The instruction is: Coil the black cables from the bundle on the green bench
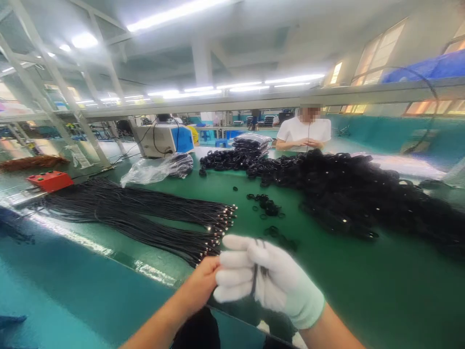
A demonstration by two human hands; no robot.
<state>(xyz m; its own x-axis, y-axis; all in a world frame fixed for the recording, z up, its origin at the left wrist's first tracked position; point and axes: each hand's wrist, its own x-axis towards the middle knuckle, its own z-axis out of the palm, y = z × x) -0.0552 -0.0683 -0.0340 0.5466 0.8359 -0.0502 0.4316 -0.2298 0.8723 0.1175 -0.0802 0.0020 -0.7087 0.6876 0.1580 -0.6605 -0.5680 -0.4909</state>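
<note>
In the head view my left hand [203,281], bare, is closed with its fingertips against my gloved fingers. Whatever it may hold is hidden behind the white glove. My right hand [269,278] wears that glove, palm turned toward me, fingers bent around a thin black cord [255,280] that crosses the palm. Just beyond both hands lie the metal-tipped ends of a long bundle of black cables [145,213], spread over the green table [254,184]. Several small black rings [269,206] are scattered past the right glove.
A large heap of black coiled cables [348,194] covers the table's right side. Farther back are a clear plastic bag [152,169], stacked bagged cables [251,143] and a blue-and-white machine [167,139]. A red control box [51,181] stands left. A person in white [305,131] sits opposite.
</note>
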